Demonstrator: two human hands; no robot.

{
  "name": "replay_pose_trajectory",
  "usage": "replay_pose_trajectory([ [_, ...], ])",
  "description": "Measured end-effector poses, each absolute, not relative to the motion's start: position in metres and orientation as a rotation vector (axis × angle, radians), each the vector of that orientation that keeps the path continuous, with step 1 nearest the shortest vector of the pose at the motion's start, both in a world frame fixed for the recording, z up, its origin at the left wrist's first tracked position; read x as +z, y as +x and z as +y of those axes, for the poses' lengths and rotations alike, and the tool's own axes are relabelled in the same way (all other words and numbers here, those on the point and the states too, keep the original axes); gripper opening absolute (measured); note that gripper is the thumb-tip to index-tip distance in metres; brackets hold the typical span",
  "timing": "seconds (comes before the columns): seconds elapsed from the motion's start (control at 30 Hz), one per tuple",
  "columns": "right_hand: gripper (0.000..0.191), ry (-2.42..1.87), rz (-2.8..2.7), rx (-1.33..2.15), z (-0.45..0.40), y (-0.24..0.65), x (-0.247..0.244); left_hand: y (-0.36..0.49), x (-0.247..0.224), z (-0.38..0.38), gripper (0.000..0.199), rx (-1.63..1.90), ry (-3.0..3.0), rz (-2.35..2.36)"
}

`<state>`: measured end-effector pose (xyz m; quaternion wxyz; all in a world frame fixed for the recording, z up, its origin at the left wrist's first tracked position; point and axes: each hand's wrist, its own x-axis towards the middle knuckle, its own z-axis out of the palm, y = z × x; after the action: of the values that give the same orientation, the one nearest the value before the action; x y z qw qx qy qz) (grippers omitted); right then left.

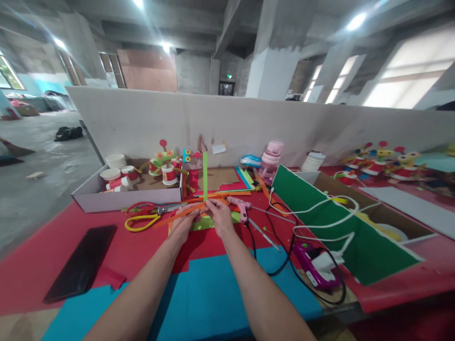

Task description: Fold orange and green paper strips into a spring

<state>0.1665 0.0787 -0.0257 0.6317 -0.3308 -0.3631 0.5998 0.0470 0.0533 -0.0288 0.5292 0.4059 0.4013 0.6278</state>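
Note:
My right hand is closed, its fingertips pinching the lower end of a light green paper strip that stands upright. Close beside it, my left hand has its fingers closed on an orange paper strip that slants down to the left. The two strips meet at my fingertips; whether they are joined there I cannot tell. Scissors with red and yellow handles lie just left of my left hand. A pink glue gun rests right of my right hand, and a light green paper piece lies under my hands.
A white box with paper cups and small cup figures stands at the left. A black phone lies in front of it. To the right are a green-sided box, white cables and a purple power strip. Blue sheets cover the front.

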Motion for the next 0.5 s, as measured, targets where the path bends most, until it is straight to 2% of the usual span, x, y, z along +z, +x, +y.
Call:
replay_pose_trajectory([
  [0.13, 0.033, -0.765, -0.867, 1.362, 0.0767, 0.1650, -0.0250, 0.0482, -0.0246, 0.0504, 0.025, 1.483, 0.988, 1.005],
  [0.33, 0.034, -0.779, -1.040, 1.392, 0.0721, 0.1629, -0.0256, 0.0430, -0.0270, 0.0547, 0.037, 1.581, 0.926, 1.105],
  [0.5, 0.037, -0.794, -1.091, 1.376, 0.0731, 0.1643, -0.0260, 0.0426, -0.0277, 0.0548, 0.040, 1.532, 0.939, 1.218],
])
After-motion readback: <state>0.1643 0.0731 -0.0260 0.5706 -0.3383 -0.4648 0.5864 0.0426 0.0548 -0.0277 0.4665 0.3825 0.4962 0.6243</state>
